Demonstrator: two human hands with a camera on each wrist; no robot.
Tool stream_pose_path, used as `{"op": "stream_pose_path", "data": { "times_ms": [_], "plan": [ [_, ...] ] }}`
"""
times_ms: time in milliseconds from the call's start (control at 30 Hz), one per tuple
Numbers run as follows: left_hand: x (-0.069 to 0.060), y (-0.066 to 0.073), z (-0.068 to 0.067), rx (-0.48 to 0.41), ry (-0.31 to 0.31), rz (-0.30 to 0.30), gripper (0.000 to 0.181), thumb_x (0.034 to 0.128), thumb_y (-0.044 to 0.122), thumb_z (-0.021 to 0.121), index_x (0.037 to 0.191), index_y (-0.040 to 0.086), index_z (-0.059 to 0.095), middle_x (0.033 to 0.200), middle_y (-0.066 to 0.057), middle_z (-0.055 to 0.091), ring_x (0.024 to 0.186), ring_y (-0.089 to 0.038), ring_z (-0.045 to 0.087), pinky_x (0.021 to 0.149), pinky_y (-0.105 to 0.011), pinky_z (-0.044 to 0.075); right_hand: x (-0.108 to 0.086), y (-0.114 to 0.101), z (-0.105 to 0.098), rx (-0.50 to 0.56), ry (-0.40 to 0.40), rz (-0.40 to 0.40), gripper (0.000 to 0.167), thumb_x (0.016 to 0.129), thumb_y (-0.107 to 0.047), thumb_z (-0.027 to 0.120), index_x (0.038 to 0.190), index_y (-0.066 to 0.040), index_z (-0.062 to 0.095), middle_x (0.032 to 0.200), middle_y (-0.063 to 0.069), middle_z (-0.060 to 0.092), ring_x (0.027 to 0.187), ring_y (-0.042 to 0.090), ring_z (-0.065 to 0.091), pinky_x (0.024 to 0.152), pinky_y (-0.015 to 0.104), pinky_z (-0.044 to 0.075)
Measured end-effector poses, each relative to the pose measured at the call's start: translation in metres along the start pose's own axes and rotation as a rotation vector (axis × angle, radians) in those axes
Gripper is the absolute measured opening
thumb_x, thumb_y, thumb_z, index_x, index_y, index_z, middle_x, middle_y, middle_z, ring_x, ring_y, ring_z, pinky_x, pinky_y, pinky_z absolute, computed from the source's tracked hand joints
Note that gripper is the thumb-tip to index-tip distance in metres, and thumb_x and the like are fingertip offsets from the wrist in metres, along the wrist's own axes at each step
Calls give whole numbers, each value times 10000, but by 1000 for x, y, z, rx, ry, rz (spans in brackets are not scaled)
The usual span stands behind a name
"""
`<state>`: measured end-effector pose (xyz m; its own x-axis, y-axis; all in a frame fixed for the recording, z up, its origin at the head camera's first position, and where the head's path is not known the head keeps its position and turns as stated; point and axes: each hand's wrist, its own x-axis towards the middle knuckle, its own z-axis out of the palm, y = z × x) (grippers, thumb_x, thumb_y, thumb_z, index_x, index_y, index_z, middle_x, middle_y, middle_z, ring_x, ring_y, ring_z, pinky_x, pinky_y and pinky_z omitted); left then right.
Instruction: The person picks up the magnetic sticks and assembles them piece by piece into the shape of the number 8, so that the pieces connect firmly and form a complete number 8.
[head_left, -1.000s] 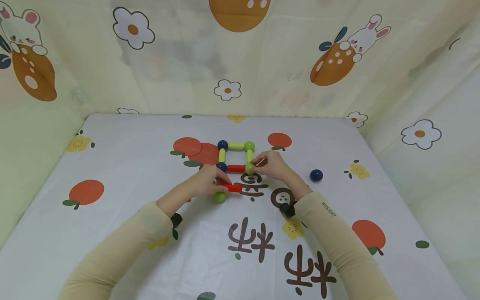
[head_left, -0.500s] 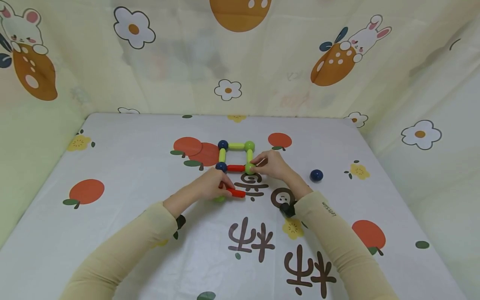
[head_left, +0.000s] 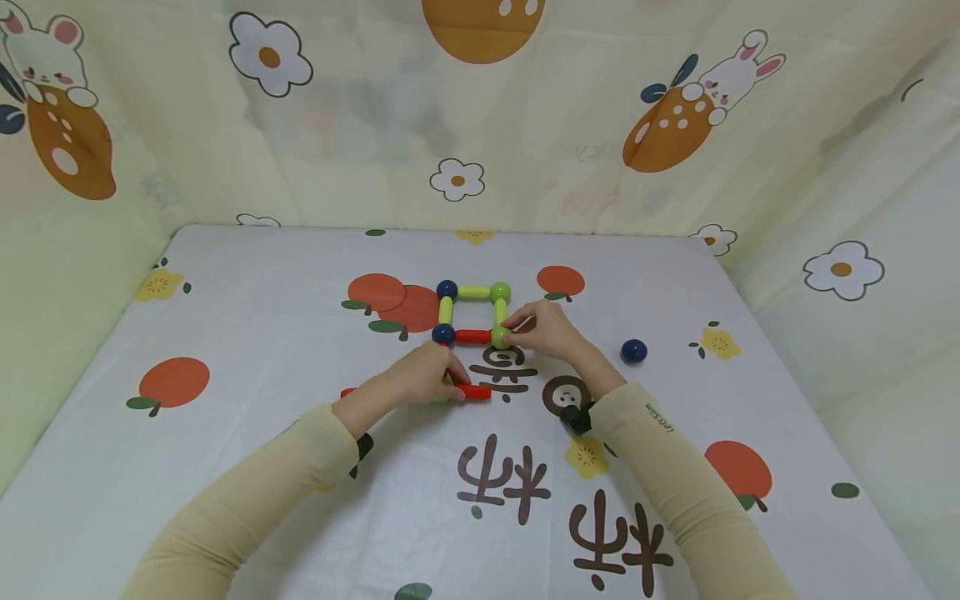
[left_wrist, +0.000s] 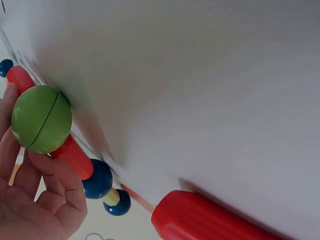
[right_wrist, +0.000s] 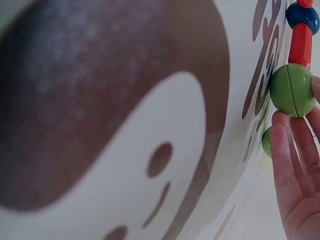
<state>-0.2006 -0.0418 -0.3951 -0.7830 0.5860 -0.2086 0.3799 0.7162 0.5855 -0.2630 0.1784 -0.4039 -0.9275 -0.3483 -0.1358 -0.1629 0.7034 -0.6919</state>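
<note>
A square frame of rods and balls lies on the table, with lime rods, a red rod (head_left: 473,337), two dark blue balls (head_left: 444,334) and two green balls (head_left: 500,292). My right hand (head_left: 546,328) pinches the green ball (right_wrist: 292,90) at its near right corner. Just in front of the frame, my left hand (head_left: 422,374) pinches a second red rod (head_left: 476,392), whose inner end meets another green ball (left_wrist: 42,119). From that ball a further red rod (left_wrist: 75,156) runs to the frame's near left blue ball (left_wrist: 97,180); the hand hides this link in the head view.
A loose blue ball (head_left: 633,351) lies to the right of my right hand. Another red rod (left_wrist: 210,220) lies by my left wrist, mostly hidden in the head view. A patterned cloth (head_left: 480,500) covers the table, and curtains (head_left: 360,125) stand behind it.
My left hand has moved slightly right and towards me, bringing the red rod level beside the green ball. A loose red rod now shows left of the wrist. My right hand stays put.
</note>
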Motion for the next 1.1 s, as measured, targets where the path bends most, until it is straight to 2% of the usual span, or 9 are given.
{"op": "stream_pose_path", "data": {
  "times_ms": [133, 333, 533, 733, 833, 1100],
  "plan": [
    [0, -2, 1, -4, 1, 6, 214, 779, 159, 733, 984, 99, 721, 843, 24, 659, 778, -124, 538, 678, -212, 443, 0, 1, 0, -8, -1, 3, 289, 769, -191, 739, 1014, -44, 696, 983, 80, 653, 856, 210, 605, 701, 291, 492],
    [-3, -9, 0, -11, 13, 52, 264, 772, 156, 739, 1021, 77, 704, 860, 12, 649, 804, -148, 540, 690, -223, 446, 0, 1, -1, -3, -6, 19, 284, 769, -187, 740, 1014, -50, 698, 977, 75, 652, 840, 203, 604, 692, 287, 489],
    [-10, -15, -1, 13, 61, 109, 232, 762, 135, 746, 981, 64, 716, 860, -9, 628, 807, -149, 520, 672, -216, 432, 0, 0, 0, 10, -8, 9, 285, 771, -177, 738, 1017, -40, 694, 977, 86, 647, 829, 200, 608, 689, 280, 489],
    [-20, -15, -6, 19, 91, 156, 215, 748, 97, 751, 953, 42, 721, 854, -28, 593, 808, -162, 510, 654, -203, 438, 0, 1, 0, 9, -2, -11, 278, 769, -163, 737, 1009, -30, 694, 994, 98, 637, 824, 202, 615, 698, 285, 494],
    [-23, -15, -7, 17, 92, 154, 213, 745, 91, 751, 951, 45, 721, 858, -25, 581, 807, -164, 506, 650, -207, 443, 0, 1, 0, 12, 1, -14, 275, 767, -155, 738, 1005, -26, 693, 996, 103, 635, 822, 204, 620, 697, 286, 494],
    [-23, -13, -7, 87, 87, 80, 232, 749, 150, 758, 974, 98, 729, 889, -2, 578, 840, -154, 507, 683, -235, 429, -2, -1, 2, 9, 24, -8, 266, 762, -144, 740, 992, -18, 695, 990, 109, 643, 821, 215, 622, 682, 277, 497]
  ]
}}
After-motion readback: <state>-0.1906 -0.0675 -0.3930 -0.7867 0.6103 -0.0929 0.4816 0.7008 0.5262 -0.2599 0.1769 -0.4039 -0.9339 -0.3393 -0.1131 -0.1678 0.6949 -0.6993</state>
